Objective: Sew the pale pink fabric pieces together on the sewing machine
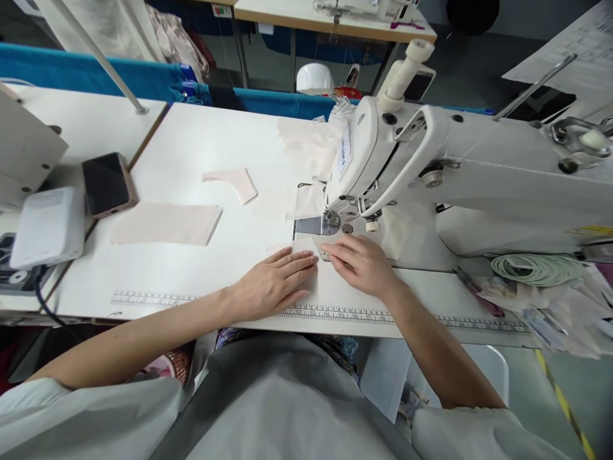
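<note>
Left hand covers near part of small pale fabric piece. Contact between right hand and fabric unclear: fingertips too small to tell; perhaps pinching something thin. Left forearm hides stretch of ruler strip. Sewing machine runs off right edge; label blurred. Printed sheet, top right, cut off, print unreadable. Black round object cut by top edge.

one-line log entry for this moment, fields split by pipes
left hand: flat on pale fabric piece | right hand: at its edge | sewing machine: beyond
</note>
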A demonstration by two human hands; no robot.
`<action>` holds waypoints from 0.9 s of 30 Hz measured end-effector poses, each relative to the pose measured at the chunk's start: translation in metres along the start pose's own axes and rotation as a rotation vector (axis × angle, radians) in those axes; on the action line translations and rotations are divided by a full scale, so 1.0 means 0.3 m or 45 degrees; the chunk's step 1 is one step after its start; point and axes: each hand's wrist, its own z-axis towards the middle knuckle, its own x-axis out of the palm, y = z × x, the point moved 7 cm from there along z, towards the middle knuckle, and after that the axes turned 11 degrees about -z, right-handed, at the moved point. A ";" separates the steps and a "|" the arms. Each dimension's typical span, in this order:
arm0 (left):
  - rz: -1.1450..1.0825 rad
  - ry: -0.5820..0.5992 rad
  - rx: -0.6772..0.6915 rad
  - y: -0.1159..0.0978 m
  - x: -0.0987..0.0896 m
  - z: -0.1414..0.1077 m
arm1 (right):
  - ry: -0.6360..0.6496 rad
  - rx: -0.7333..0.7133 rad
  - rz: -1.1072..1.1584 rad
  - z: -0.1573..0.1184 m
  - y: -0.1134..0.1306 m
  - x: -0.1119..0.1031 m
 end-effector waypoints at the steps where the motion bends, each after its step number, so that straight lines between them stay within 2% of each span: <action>1: -0.016 0.032 0.041 0.006 -0.002 0.006 | 0.015 -0.022 -0.017 0.003 0.011 0.002; 3: -0.038 0.074 0.114 0.014 -0.011 0.020 | 0.041 -0.054 -0.103 0.006 0.030 0.009; 5: -0.019 0.052 0.129 0.020 -0.028 0.030 | 0.067 -0.077 -0.212 0.005 0.043 0.017; 10: 0.084 -0.185 -0.044 0.027 -0.107 -0.009 | 0.054 0.018 -0.398 0.000 0.039 0.025; 14: 0.065 -0.364 -0.241 0.070 -0.204 -0.120 | 0.042 0.027 -0.398 -0.001 0.034 0.027; 20: 0.202 -0.618 -0.789 0.254 -0.405 -0.371 | -0.112 -0.005 -0.407 -0.003 0.021 0.009; 23: 0.301 -0.508 -0.905 0.318 -0.437 -0.426 | -0.158 -0.006 -0.354 -0.004 0.012 0.008; 27: 0.372 -0.355 -0.907 0.345 -0.414 -0.414 | -0.187 -0.024 -0.332 -0.005 0.012 0.005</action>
